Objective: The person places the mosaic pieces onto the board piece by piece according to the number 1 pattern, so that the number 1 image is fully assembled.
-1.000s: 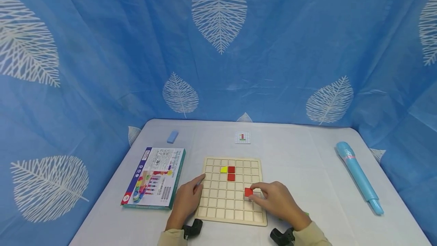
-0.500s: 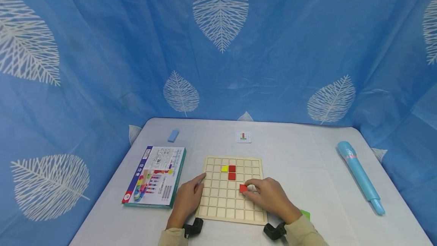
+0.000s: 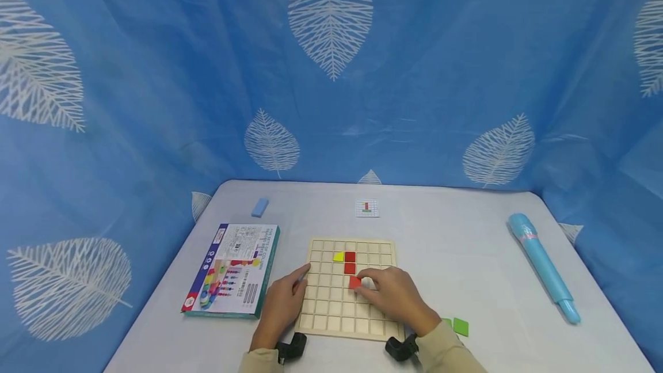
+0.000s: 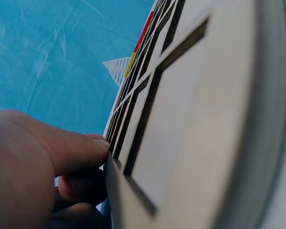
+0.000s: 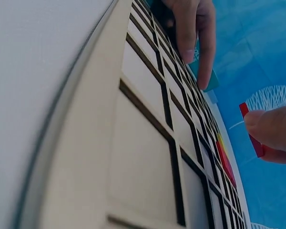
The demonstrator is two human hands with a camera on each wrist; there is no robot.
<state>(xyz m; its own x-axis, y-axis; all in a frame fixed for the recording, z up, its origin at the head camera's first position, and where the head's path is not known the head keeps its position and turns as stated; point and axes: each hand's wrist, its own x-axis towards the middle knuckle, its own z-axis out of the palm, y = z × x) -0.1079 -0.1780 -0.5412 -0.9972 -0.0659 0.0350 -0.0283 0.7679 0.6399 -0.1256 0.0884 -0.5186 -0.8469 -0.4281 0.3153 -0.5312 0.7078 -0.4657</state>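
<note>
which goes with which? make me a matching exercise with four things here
1 left hand
2 right hand
3 card
4 green tiles

A lying beside the right sleeve
B pinching a red tile
C lying beyond the board's far edge
D touching the board's left edge

Pairs: 1-D, 2-B, 3-C, 4-A

The person (image 3: 426, 322) is wearing plain beige sleeves (image 3: 449, 353) and, on each wrist (image 3: 265, 335), a chunky, rounded black camera (image 3: 293, 346).

The place was a small curtained-off booth, with blue leaf-print curtains (image 3: 414, 85) hanging behind and on both sides of a white-covered bench (image 3: 450, 240).
</note>
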